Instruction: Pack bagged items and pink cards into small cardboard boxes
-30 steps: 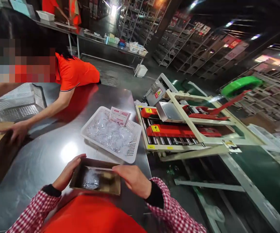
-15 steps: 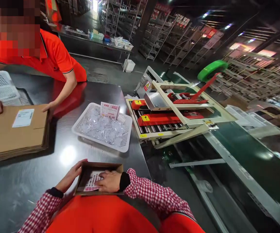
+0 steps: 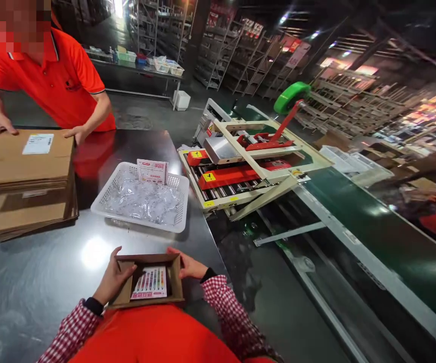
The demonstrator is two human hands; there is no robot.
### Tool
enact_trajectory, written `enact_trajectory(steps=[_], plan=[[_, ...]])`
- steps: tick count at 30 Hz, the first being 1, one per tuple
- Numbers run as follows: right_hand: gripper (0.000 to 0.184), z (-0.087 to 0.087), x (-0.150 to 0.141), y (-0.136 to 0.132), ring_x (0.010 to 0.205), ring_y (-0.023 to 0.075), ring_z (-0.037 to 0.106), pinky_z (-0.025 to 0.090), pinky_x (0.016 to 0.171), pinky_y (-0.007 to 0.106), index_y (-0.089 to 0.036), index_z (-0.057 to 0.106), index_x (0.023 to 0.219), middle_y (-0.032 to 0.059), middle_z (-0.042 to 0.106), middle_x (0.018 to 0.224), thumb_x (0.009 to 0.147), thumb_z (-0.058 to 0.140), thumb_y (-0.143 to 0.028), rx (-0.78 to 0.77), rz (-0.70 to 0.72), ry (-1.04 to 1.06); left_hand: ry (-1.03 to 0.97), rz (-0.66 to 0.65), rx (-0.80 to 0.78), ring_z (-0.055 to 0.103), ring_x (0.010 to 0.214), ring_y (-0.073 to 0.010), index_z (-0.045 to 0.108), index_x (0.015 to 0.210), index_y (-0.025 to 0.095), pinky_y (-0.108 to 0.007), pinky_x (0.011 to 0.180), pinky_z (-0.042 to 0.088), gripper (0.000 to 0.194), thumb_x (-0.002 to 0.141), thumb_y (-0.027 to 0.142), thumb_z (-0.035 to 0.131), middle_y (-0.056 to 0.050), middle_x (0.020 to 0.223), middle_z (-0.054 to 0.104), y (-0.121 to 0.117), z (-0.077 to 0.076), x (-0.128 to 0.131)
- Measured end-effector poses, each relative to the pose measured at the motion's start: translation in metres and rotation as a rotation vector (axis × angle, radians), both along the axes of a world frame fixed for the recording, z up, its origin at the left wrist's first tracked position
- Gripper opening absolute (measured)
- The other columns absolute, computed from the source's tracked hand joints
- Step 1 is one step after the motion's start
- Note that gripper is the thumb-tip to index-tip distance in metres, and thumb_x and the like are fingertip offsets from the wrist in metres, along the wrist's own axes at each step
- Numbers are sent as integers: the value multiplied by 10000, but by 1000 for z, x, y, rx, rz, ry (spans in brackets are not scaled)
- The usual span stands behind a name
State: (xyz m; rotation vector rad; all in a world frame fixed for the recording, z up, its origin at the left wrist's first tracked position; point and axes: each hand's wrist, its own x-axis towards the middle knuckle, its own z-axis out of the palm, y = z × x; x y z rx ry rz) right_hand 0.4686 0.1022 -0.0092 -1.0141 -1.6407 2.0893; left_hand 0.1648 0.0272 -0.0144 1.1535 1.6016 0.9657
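Steel tabletop (image 3: pixel 51 282), glare spot; warehouse shelving (image 3: pixel 240 60) behind. L hand (image 3: pixel 114 280) & R hand (image 3: pixel 187 266) fingers grasp small carton (image 3: pixel 147 280) sides.

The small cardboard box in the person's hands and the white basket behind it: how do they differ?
The small cardboard box is brown with solid walls; the white basket is perforated plastic and larger. The box holds a printed card, the basket clear bags. Left hand and right hand hold the box; the basket is untouched. Both lie open-topped.

matt cardboard box (image 3: pixel 173 282), glossy steel table (image 3: pixel 44 282), plastic basket (image 3: pixel 182 201)
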Motion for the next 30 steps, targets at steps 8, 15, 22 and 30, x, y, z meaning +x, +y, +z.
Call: enact_trajectory(steps=[8,15,22,30], plan=[[1048,-11,-47,-44,1065,282,570,431,977,441,-123,372,1329,136,579,1164,439,880,-340,304,-371,-326,368,94,271,499,1140,-285,447,1175,181,-473,1028,392,418,859,445,519,-128,1185,500,-24,-9,-4],[637,-10,-22,-44,1310,260,395,323,1099,445,-163,426,1350,169,437,1382,791,661,-358,710,-255,-227,754,-519,552,555,1172,-214,414,1305,246,-339,960,499,390,923,172,388,-101,1303,545,-55,11,-63],[805,52,-7,-58,1429,327,92,119,1144,564,-187,412,1401,156,226,1526,772,565,-667,921,198,-431,988,-765,622,452,1259,-288,442,1325,173,-403,967,506,504,846,233,586,-126,1366,492,-47,21,-72],[439,46,-26,-19,1335,294,323,161,1130,570,-197,595,1186,116,552,1252,875,543,-502,1050,-22,-834,806,-773,683,456,1129,-307,553,1165,164,-454,923,503,448,778,350,681,-129,1216,556,-18,3,-20]])
